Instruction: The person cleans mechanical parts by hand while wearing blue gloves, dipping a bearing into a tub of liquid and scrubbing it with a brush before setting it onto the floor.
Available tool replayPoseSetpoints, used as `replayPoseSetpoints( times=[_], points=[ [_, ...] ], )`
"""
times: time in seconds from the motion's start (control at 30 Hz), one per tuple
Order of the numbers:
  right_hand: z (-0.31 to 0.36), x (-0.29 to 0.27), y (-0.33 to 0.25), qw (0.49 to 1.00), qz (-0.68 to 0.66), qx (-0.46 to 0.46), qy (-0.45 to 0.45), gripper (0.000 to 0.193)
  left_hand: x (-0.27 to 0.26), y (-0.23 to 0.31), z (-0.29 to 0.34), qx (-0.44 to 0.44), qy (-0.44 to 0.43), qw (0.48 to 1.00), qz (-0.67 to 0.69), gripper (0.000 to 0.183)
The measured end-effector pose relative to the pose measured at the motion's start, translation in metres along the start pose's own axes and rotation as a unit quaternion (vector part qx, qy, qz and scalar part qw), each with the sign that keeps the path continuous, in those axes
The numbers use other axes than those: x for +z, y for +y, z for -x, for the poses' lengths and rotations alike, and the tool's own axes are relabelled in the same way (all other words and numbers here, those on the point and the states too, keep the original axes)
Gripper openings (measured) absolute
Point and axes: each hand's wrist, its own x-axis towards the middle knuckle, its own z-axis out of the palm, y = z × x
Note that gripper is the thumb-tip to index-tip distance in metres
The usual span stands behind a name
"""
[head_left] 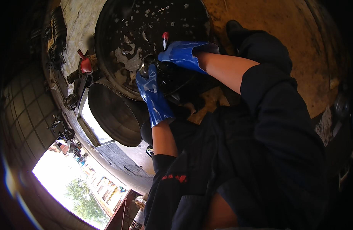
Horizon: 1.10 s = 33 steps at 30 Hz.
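Both my hands wear long blue rubber gloves and work over a wide, round black basin (102, 69) with dark liquid and pale foam patches. My left hand (148, 82) is closed on a shiny, rounded metal part (145, 64), at the near side of the basin. The glove and shadow hide much of that part. Just to its right, my right hand (180, 55) grips a slim tool with a red end and a pale shaft (165, 38). The red end sticks up past the glove; the tool's other end is hidden, so its kind is unclear.
A second dark, round tub (111, 115) leans beside the basin at the near left. Left of the basin lies a red piece with a pointed spout (85, 64). A coiled dark spring-like part (58, 32) lies at the far left. A dark shoe (234, 30) is at the right.
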Motion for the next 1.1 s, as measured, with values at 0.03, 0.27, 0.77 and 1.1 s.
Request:
replayPoseSetpoints(
  times=[0.03, 0.27, 0.77, 1.1],
  points=[
    [0.002, -0.006, 0.019, 0.991, 0.103, -0.09, 0.003, 0.023, 0.018, 0.018, 0.014, 0.027, 0.041, 0.998, -0.041, 0.054],
    [0.006, -0.013, 0.008, 0.997, 0.078, -0.011, 0.014, 0.031, 0.0, 0.02, -0.013, -0.003, -0.08, 0.996, 0.029, 0.053],
    [-0.025, 0.012, 0.016, 0.938, 0.303, -0.166, -0.005, 0.033, -0.01, 0.039, -0.035, -0.114, -0.212, 0.969, 0.055, 0.05],
    [0.023, -0.026, 0.0, 0.998, 0.056, -0.031, -0.005, 0.031, -0.005, 0.031, -0.023, -0.029, -0.187, 0.981, 0.053, 0.042]
  ],
)
